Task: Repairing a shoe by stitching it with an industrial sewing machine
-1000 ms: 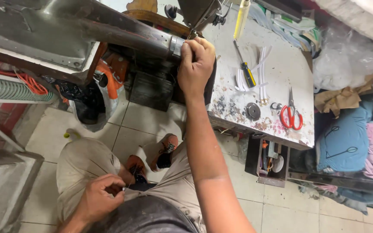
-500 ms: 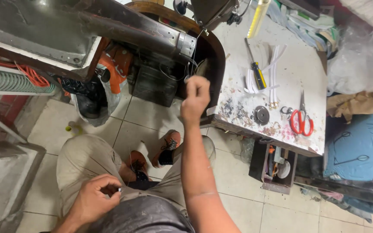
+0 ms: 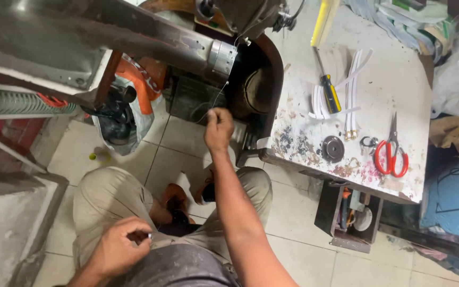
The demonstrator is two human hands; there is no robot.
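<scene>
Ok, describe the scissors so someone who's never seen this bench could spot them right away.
Start at the paint-stained white worktable on the right. Near its front edge, right of a round dark metal disc, lie the red-handled scissors, blades pointing away. They are the only red tool there.

R hand (image 3: pixel 219 129) raised, arm extended, pinch grip, L hand (image 3: pixel 119 247) curled at lap

Below you the floor (image 3: pixel 181 143) is pale square tile with dark grout, evenly lit. At two o'clock stands a white, paint-stained worktable (image 3: pixel 399 79), with an open dark drawer (image 3: pixel 349 218) hanging under its near edge at four o'clock. At nine o'clock a grey concrete ledge (image 3: pixel 6 223) borders the tiles.
</scene>
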